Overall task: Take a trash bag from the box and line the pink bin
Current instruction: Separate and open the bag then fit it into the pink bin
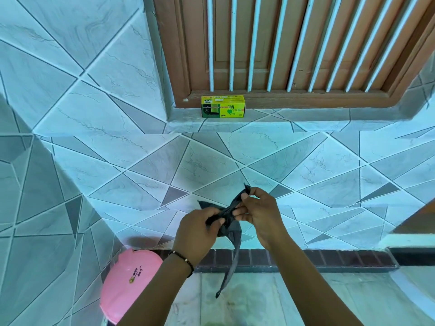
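A black trash bag, still folded narrow, is held between both hands in front of the tiled wall. My left hand pinches its lower left part and my right hand pinches its upper end; a long strip of the bag hangs down between my forearms. The green and yellow bag box lies on the window ledge, well above and beyond my hands. The pink bin stands on the floor at the lower left, beside my left forearm, which hides part of it.
A brown wooden window frame with white bars sits above the tiled ledge. A dark brick skirting strip runs along the wall base. Pale marble floor lies below. A tiled wall corner juts out at the left.
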Demonstrator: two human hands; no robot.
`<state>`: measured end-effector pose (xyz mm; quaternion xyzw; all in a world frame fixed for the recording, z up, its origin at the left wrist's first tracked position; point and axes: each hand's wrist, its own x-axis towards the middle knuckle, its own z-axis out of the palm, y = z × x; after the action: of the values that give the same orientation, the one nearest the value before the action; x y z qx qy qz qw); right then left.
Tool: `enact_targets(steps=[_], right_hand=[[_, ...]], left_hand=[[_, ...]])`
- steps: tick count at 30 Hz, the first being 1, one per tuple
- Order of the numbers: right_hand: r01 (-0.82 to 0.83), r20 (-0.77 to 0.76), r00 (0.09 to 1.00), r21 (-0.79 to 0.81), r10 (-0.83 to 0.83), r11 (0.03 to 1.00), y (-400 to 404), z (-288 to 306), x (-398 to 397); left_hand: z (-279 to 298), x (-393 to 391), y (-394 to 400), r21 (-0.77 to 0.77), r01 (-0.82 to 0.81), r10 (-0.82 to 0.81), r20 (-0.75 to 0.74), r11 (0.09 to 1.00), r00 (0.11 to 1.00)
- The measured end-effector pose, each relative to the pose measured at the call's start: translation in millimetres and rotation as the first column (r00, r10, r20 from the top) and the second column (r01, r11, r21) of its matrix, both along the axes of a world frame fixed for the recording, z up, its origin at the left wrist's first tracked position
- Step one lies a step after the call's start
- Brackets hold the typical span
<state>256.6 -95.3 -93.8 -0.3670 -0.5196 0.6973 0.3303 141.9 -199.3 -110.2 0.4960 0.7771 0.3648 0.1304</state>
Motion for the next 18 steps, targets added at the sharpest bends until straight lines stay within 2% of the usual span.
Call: enact_targets(steps=[2,7,10,12,18], right_hand=[[-0.046,0.031,0.998,0.011,0.045,0.999,0.0,1.4,1.9],[-0.282,0.314,0.921,0.128,0.231,0.951,-5.6,-7.1,4.8],[-0.262,0.330,0.924,0.173,0.195,0.949,-5.3,-12.5,4.2],[-0.224,0.338,0.929,0.193,0.150,0.955,-1.3,-13.3,5.3],[-0.175,0.363,0.930,0.278,0.065,0.944,-5.9,-14.7,2.3]], left_hand=[[-1.5,-0.6,2.8,0.043,-0.097,0.096,0.033,0.994,0.995],[-1.4,3.6,6.3,0.005,-0.194,0.192,0.122,0.981,0.974],[-5.3,5.6,5.8,-0.053,-0.028,0.032,0.072,0.998,0.997],[-7.7,6.5,3.9,-0.074,0.038,-0.031,0.090,0.997,0.995],[-4.4,4.7,3.5,-0.042,-0.125,0.131,0.196,0.991,0.972]])
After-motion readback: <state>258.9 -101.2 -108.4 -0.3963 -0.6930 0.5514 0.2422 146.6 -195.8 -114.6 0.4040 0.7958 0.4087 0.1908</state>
